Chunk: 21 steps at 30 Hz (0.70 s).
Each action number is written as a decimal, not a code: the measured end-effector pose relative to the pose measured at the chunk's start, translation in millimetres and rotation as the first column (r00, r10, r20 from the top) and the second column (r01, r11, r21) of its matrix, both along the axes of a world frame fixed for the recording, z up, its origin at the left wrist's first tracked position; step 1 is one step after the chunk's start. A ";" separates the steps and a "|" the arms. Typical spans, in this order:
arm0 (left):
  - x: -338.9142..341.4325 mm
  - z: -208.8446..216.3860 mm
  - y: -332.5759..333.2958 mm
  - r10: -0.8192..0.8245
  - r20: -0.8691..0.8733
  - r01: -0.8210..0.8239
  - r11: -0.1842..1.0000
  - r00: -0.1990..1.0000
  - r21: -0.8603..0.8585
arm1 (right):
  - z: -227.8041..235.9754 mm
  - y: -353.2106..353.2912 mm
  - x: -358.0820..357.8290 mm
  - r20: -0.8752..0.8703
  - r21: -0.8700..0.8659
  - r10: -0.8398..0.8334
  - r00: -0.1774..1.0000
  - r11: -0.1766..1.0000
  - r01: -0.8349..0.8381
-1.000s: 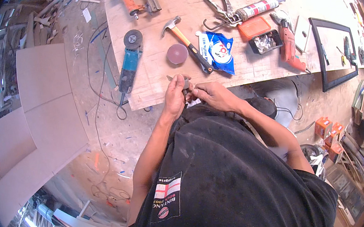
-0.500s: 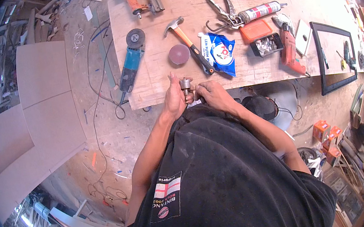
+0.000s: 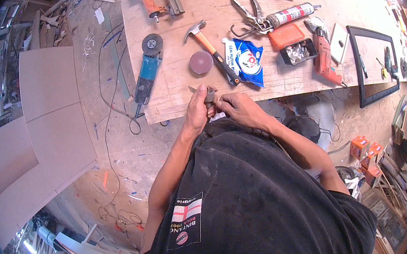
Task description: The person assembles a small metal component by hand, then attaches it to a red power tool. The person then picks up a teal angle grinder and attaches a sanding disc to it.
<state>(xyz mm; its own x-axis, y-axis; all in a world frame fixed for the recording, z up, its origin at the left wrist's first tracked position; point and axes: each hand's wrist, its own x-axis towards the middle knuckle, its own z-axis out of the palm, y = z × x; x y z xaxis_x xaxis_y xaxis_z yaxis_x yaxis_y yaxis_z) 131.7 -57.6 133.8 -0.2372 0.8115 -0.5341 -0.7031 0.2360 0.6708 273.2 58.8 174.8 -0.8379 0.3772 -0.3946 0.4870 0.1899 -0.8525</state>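
At the table's near edge, my left hand [image 3: 197,108] is closed around a small metal cylindrical bit [image 3: 210,94] with a wide head and a narrower stem. Fingers and thumb cover part of it. My right hand [image 3: 241,108] meets it from the other side, its fingertips pinched together close to the stem. Whether something small sits in that pinch cannot be made out. Just beyond the hands, a round reddish-brown sanding disc [image 3: 201,62] lies on the wooden table [image 3: 180,97], beside a claw hammer [image 3: 216,55] with an orange and black handle.
A teal angle grinder [image 3: 148,70] lies left; orange nail guns [image 3: 149,2] lie farther back. Rightward are a blue-white packet [image 3: 247,62], caulking gun [image 3: 291,14], box of small pieces [image 3: 298,52], red drill [image 3: 323,58] and black frame [image 3: 379,95]. A dark rounded shape [image 3: 305,128] is below the edge.
The bit has tilted in my left hand, and my left thumb now lies across its head. My right fingers have shifted slightly. Below the table edge, the dark rounded shape has moved right and nearer.
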 end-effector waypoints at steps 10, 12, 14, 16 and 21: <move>0.0 2.5 6.2 0.074 -0.153 -0.076 0.997 0.985 -0.010 | -1.7 -21.3 -4.3 -0.014 0.286 -0.103 0.995 0.953 0.103; 3.3 3.4 11.2 0.137 -0.251 -0.144 0.990 0.958 -0.010 | -7.6 -23.5 -13.6 -0.041 0.246 -0.186 0.982 0.950 0.191; 3.5 1.5 20.3 0.201 -0.369 -0.215 0.977 0.907 0.005 | -14.0 -22.4 -21.1 -0.056 0.211 -0.256 0.965 0.942 0.262; 2.6 -7.7 25.9 0.209 -0.475 -0.239 0.971 0.855 -0.004 | -19.8 -19.4 -26.7 -0.061 0.186 -0.307 0.950 0.931 0.313; 5.4 -19.4 28.8 0.153 -0.730 -0.257 0.966 0.666 -0.033 | -27.4 -18.8 -28.1 -0.023 0.094 -0.355 0.935 0.930 0.356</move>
<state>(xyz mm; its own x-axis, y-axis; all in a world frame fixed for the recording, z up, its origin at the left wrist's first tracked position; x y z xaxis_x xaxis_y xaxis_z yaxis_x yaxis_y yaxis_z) 137.1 -28.7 114.4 -0.7407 0.6355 -0.2180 -0.0594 0.2612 0.9635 245.2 40.0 147.4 -0.6444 0.6860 -0.3379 0.5327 0.0856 -0.8420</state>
